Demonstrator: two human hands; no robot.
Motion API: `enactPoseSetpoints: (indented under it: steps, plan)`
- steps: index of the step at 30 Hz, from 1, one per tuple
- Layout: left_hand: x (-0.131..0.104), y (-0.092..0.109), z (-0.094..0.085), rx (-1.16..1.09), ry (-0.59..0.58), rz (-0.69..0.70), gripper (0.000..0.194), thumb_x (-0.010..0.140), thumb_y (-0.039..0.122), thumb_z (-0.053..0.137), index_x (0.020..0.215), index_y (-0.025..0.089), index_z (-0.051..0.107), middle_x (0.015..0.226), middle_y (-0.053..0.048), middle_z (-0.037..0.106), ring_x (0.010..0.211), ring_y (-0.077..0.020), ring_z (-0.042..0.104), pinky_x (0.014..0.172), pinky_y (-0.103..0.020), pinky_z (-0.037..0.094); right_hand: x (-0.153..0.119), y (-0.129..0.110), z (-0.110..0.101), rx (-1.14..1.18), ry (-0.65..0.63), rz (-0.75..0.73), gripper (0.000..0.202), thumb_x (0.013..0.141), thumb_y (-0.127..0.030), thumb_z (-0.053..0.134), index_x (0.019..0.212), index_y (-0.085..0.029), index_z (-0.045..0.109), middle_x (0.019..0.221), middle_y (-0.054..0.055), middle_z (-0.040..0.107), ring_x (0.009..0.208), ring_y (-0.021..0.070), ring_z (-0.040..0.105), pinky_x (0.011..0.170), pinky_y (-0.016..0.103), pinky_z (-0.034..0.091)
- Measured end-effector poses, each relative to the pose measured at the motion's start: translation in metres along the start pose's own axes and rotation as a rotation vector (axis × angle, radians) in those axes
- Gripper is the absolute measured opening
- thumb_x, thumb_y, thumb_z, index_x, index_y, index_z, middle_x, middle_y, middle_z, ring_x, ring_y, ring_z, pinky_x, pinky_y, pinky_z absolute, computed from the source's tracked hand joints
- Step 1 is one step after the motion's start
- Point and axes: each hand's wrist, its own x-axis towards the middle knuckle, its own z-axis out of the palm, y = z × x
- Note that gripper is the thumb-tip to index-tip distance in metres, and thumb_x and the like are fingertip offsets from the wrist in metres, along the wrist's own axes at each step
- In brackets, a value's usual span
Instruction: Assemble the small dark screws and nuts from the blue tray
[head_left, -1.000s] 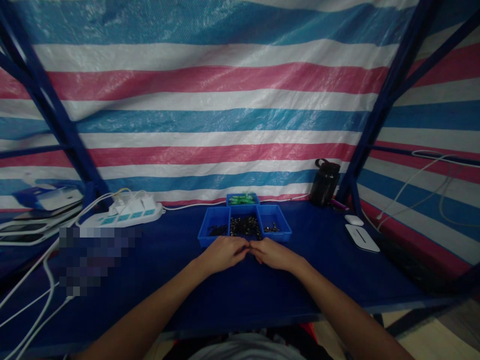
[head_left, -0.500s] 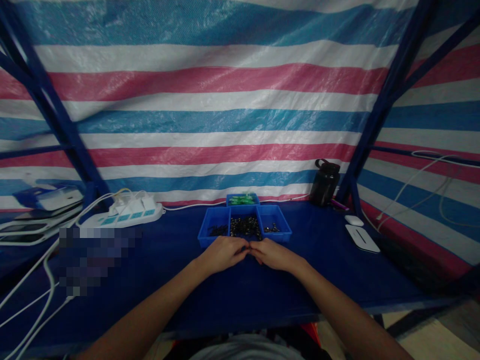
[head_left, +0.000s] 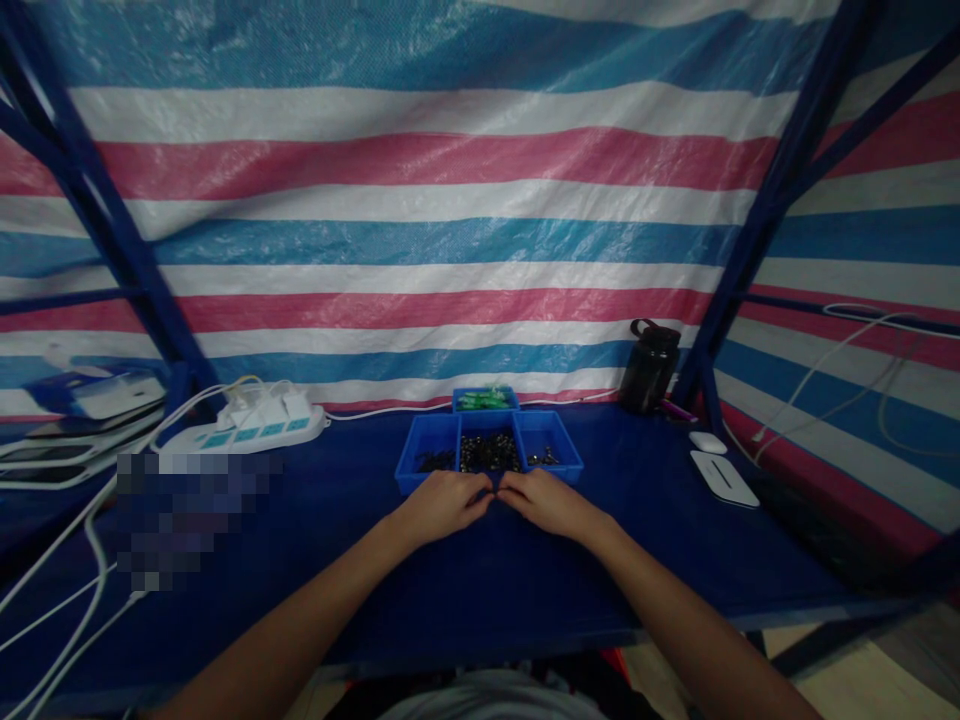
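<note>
Left hand (head_left: 444,505) and right hand (head_left: 551,503) curled, fingertips nearly meeting, cannot tell if grasping anything; small dark parts (head_left: 489,453) in middle blue bin (head_left: 487,424) at 12 o'clock.

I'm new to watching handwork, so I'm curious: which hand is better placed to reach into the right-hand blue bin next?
Probably the right hand: it is just in front of the right-hand bin and its small pieces. The left hand is farther off, in front of the left-hand bin.

Tiny dark bits (head_left: 489,453) in middle tray (head_left: 487,424) indistinct
</note>
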Motion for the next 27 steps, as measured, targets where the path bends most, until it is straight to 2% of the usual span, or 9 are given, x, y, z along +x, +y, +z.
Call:
enactPoseSetpoints:
  steps: [5,9,14,19,23,27]
  plan:
    - [0.000,-0.001,0.006,0.053,-0.029,0.020,0.016,0.091,0.028,0.047,0.088,0.018,0.059,0.074,-0.001,0.064,0.066,-0.0153,0.062,0.057,-0.021,0.040,-0.001,-0.007,-0.006,0.095,-0.012,-0.042,0.027,0.096,-0.031,0.038,0.096,-0.019,0.062,0.089,0.003,0.068,0.080,0.0154,0.062,0.071,0.023,0.039]
    - [-0.001,0.000,0.009,0.069,-0.057,0.030,0.016,0.090,0.029,0.048,0.086,0.018,0.059,0.073,-0.002,0.065,0.068,-0.0166,0.063,0.057,-0.021,0.040,-0.001,-0.010,-0.009,0.109,-0.008,-0.026,0.029,0.096,-0.031,0.037,0.094,-0.019,0.064,0.087,0.003,0.068,0.079,0.0154,0.062,0.071,0.023,0.039]
    - [-0.001,0.000,-0.004,0.086,-0.020,0.024,0.021,0.091,0.032,0.044,0.082,0.018,0.057,0.073,-0.002,0.064,0.065,-0.0149,0.061,0.057,-0.021,0.039,-0.001,-0.002,-0.002,-0.015,-0.055,0.069,0.027,0.092,-0.033,0.043,0.106,-0.018,0.060,0.089,0.006,0.068,0.079,0.0178,0.062,0.070,0.025,0.039]
    - [0.000,-0.013,-0.022,0.240,0.117,-0.185,0.027,0.092,0.037,0.039,0.082,0.018,0.056,0.076,-0.005,0.064,0.070,-0.0175,0.060,0.062,-0.024,0.041,-0.002,0.000,0.005,-0.076,-0.122,0.148,0.040,0.090,-0.037,0.046,0.125,-0.018,0.051,0.093,0.009,0.069,0.081,0.0207,0.064,0.072,0.027,0.040]
    - [-0.001,-0.029,-0.029,0.314,0.078,-0.381,0.027,0.091,0.037,0.039,0.082,0.018,0.056,0.074,-0.006,0.063,0.069,-0.0199,0.061,0.059,-0.026,0.041,0.002,-0.002,0.008,-0.092,-0.107,0.225,0.052,0.089,-0.040,0.045,0.135,-0.016,0.041,0.100,0.012,0.068,0.088,0.0231,0.064,0.077,0.029,0.042]
    - [-0.002,-0.036,-0.028,0.357,0.068,-0.514,0.027,0.090,0.036,0.041,0.081,0.017,0.057,0.072,-0.006,0.062,0.071,-0.0205,0.061,0.063,-0.028,0.042,0.005,-0.003,0.010,-0.125,-0.110,0.292,0.056,0.089,-0.040,0.045,0.138,-0.013,0.037,0.106,0.016,0.066,0.096,0.0262,0.063,0.082,0.032,0.042]
